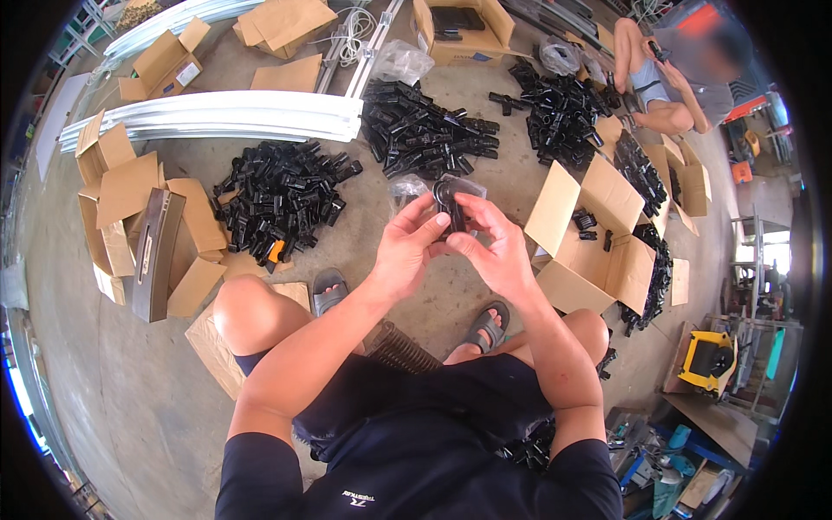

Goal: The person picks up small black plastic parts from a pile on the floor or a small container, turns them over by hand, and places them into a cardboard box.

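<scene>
Both my hands are raised in front of my knees, closed around one small black part (450, 201) with a rounded upper end and a narrower body. My left hand (409, 245) pinches it from the left with thumb and fingers. From the other side my right hand (497, 243) grips it, the thumb against its lower end. The fingers partly hide its shape. Just behind the hands lies a clear plastic bag (407, 189). Heaps of similar black parts lie on the floor, one heap (282, 198) to the left and another (416, 130) straight ahead.
An open cardboard box (598, 256) with a few black parts stands at right. More boxes and a long brown piece (159, 251) are at left. Silvery metal profiles (225, 117) lie beyond the left heap. Another person (685, 69) sits at far right, holding a dark part.
</scene>
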A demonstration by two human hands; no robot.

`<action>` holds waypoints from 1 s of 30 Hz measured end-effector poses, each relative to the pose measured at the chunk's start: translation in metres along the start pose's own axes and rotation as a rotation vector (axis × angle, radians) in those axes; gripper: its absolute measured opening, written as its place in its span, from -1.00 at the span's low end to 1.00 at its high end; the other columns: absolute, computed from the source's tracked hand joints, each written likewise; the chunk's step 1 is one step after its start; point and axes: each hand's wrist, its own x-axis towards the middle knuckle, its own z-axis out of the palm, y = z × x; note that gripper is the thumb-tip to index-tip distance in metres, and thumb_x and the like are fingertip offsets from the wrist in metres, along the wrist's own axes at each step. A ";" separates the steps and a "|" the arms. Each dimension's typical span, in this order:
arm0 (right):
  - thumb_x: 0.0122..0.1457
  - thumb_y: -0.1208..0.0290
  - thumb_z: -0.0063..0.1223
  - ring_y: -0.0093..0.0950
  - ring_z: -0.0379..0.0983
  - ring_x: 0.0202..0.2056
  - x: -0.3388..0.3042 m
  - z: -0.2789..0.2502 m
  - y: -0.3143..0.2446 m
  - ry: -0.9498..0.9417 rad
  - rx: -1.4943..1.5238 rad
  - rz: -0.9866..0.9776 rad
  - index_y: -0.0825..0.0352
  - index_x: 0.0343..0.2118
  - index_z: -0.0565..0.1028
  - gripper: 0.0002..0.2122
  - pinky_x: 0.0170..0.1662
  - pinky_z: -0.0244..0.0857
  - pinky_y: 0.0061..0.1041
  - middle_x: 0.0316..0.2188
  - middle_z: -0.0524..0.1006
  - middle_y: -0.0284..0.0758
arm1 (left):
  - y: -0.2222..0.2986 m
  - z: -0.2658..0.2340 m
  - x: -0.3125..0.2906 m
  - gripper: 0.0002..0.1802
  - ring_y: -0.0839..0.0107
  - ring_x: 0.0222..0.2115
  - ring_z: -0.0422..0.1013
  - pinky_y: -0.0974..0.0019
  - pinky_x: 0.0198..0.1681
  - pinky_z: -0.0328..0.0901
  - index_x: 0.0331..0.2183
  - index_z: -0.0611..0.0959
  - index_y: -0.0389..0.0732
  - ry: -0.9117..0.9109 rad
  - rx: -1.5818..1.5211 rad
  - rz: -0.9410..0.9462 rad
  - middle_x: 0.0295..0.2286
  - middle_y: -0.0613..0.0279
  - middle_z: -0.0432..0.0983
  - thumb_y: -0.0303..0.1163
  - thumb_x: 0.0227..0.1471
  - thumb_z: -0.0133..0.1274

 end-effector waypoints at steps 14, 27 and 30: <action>0.45 0.13 -0.08 -0.52 0.49 -0.15 -0.001 -0.030 0.017 0.010 0.801 0.379 0.35 0.12 0.46 -0.60 -0.12 0.42 -0.46 -0.07 0.56 -0.34 | -0.005 -0.001 0.003 -0.63 0.26 -0.21 0.53 0.27 -0.26 0.43 0.13 0.48 -0.15 -0.234 -0.207 -0.284 -0.11 0.03 0.56 -0.42 0.32 -0.06; 0.49 0.09 -0.30 -0.27 0.45 0.09 -0.031 -0.038 -0.104 -0.340 0.763 -0.319 0.54 0.06 0.43 -0.50 0.16 0.31 -0.25 0.07 0.50 -0.02 | -0.022 0.016 -0.003 -0.61 0.21 -0.24 0.54 0.22 -0.26 0.46 0.11 0.51 -0.30 0.039 -0.181 -0.370 -0.14 -0.08 0.58 -0.49 0.28 -0.08; 0.49 0.11 -0.26 -0.31 0.45 0.08 -0.029 -0.022 -0.119 -0.524 0.870 -0.438 0.51 0.09 0.42 -0.52 0.15 0.32 -0.28 0.08 0.50 -0.07 | -0.017 -0.007 -0.010 -0.63 0.20 -0.24 0.53 0.22 -0.27 0.45 0.09 0.51 -0.33 -0.093 -0.082 -0.306 -0.14 -0.10 0.57 -0.49 0.27 -0.08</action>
